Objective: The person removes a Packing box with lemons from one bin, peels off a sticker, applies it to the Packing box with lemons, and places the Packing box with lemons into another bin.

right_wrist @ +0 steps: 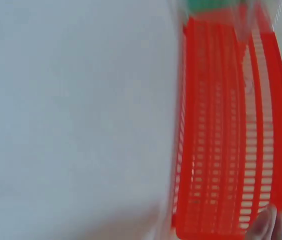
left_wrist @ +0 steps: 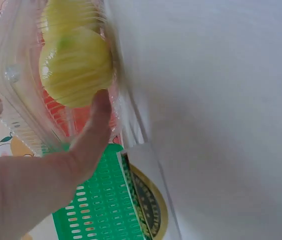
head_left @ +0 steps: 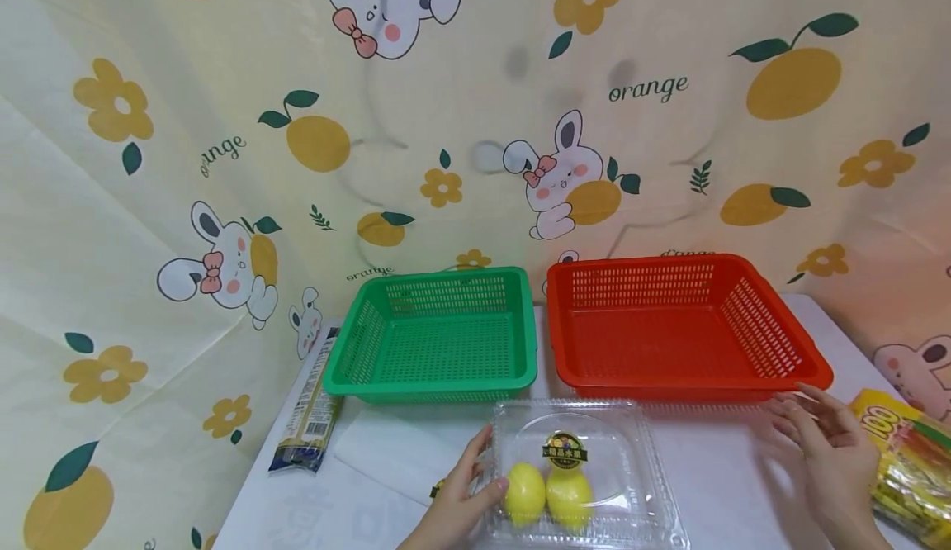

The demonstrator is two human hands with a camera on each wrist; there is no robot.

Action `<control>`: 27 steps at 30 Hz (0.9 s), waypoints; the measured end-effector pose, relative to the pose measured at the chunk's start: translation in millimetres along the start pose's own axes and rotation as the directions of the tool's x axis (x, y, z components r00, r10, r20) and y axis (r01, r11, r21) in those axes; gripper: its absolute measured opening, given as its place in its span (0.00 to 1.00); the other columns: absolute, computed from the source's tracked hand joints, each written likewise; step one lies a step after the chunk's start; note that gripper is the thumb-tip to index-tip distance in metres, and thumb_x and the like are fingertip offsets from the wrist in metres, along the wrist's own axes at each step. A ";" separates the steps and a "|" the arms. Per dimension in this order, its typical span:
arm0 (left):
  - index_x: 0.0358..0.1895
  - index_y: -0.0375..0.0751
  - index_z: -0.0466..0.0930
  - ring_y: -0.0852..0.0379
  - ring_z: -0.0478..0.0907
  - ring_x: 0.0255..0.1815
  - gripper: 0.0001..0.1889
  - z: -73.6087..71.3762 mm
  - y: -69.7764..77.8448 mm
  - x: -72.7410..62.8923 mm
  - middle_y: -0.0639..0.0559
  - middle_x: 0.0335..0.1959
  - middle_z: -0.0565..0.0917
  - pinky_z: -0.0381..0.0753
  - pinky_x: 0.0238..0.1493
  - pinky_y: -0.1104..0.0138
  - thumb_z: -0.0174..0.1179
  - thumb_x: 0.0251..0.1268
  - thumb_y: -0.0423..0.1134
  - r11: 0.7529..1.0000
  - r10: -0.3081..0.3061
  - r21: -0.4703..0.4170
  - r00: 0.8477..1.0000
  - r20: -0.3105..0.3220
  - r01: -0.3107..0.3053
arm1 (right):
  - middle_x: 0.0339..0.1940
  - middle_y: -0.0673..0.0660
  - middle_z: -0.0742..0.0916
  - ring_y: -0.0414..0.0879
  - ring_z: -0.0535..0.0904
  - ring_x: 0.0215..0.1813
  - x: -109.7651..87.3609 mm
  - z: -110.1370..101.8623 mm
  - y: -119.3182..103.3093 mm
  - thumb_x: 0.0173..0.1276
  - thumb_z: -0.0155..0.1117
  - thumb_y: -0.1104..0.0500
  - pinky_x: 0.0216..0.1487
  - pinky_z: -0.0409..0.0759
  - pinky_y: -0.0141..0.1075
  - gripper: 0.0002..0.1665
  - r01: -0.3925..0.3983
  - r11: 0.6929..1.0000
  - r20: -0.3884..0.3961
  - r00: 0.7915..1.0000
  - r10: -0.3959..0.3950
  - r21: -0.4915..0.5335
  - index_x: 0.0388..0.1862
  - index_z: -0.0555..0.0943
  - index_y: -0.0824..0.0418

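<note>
A clear plastic clamshell box (head_left: 620, 480) with a round black-and-gold label on its lid lies at the front middle of the table. Two yellow lemon-like fruits (head_left: 525, 494) sit inside its left half. My left hand (head_left: 456, 504) grips the box's left side; in the left wrist view the thumb (left_wrist: 98, 115) presses near one fruit and a fingertip shows at the other side. My right hand (head_left: 835, 451) hovers at the right, fingers loosely bent and holding nothing, nearest to the front right corner of the red basket (head_left: 669, 386).
A green basket (head_left: 431, 391) stands behind the box, left of the red one. At the far left lies a long narrow packet (head_left: 315, 418). A flat white item (head_left: 394, 455) with a gold label is beside my left hand. A yellow snack bag (head_left: 914, 467) lies at the right edge.
</note>
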State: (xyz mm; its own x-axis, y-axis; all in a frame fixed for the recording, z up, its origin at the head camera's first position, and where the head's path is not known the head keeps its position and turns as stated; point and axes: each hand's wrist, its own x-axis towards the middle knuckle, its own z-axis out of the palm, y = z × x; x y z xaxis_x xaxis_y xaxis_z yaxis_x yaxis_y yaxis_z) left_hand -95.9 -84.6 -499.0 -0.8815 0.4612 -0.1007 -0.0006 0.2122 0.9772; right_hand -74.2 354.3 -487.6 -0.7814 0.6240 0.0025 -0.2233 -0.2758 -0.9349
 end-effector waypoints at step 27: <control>0.75 0.32 0.58 0.48 0.76 0.53 0.39 -2.1 7.8 0.7 0.45 0.51 0.71 0.83 0.26 0.67 0.64 0.63 0.35 0.995 -0.044 -0.096 0.996 -0.071 0.038 | 0.42 0.47 0.82 0.36 0.77 0.46 55.1 -10.5 -1.7 0.59 0.72 0.71 0.25 0.84 0.29 0.18 -0.127 0.972 -0.221 0.960 0.170 0.197 0.47 0.85 0.57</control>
State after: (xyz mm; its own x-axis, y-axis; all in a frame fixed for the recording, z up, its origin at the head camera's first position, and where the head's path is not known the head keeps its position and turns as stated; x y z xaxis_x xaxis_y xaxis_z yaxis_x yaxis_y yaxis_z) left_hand -97.6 -84.5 -491.1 -0.9121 0.3888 -0.1304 -0.0789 0.1459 0.9862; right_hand -110.7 396.8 -489.6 -0.6594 0.7140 -0.2355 -0.2326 -0.4916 -0.8392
